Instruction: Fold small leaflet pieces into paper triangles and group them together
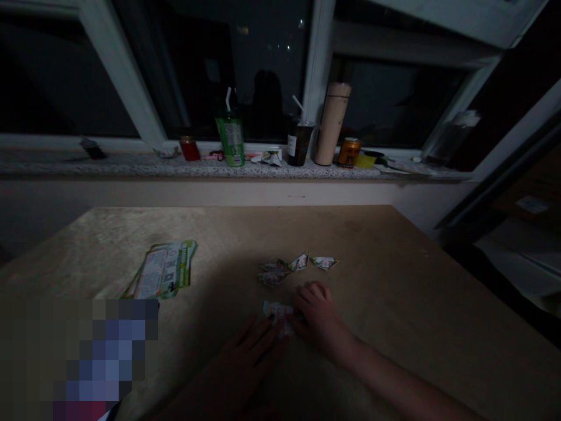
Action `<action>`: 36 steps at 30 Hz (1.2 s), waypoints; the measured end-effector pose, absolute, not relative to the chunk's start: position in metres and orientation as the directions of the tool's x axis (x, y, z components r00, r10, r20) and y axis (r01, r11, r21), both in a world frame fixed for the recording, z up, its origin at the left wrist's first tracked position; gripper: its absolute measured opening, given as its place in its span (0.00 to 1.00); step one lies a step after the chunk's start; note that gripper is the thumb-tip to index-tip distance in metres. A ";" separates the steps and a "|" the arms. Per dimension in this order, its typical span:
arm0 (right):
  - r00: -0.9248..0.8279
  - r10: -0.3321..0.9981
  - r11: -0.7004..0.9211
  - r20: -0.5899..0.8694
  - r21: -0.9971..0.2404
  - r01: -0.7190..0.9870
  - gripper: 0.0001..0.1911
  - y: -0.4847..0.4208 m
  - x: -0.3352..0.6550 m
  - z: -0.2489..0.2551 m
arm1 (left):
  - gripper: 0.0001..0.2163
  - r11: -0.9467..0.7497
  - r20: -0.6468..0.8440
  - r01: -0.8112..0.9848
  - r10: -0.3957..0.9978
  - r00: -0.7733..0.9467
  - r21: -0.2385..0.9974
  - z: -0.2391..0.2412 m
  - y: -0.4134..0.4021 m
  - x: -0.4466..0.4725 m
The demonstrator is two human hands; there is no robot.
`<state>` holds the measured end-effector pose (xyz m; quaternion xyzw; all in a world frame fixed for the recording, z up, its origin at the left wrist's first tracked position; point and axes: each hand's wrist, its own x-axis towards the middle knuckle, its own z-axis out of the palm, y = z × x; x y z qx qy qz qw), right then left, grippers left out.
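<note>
Left hand (256, 346) is spreading on printed paper (279, 309) toward the table's (394, 304) near edge, right hand (316, 307) curling beside it, pinch unclear; folded pieces (299, 262) are lying beyond, seemingly done, printed sheets (169, 269) waiting leftward.

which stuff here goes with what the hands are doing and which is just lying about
With the job:
small printed piece at the left hand and right hand
folded printed pieces just beyond
green printed stack, probably

Lying about, it seems, on the windowsill:
green cup
dark cup
tall flask
orange can
red jar
</note>
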<state>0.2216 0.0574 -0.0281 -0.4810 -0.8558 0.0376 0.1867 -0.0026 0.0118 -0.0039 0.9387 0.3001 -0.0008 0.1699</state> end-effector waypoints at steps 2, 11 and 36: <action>-0.467 0.840 0.531 0.277 -0.240 0.813 0.05 0.058 0.222 -0.029 | 0.42 -0.760 -0.101 0.569 0.570 0.816 0.314 -0.003 0.010 -0.001; -0.467 0.836 0.534 0.288 -0.236 0.812 0.05 0.059 0.222 -0.029 | 0.41 -0.768 -0.083 0.552 0.558 0.826 0.326 -0.002 0.010 -0.001; -0.443 0.861 0.503 0.249 -0.293 0.813 0.08 0.062 0.221 -0.029 | 0.43 -0.747 -0.113 0.575 0.574 0.811 0.334 -0.006 0.010 0.000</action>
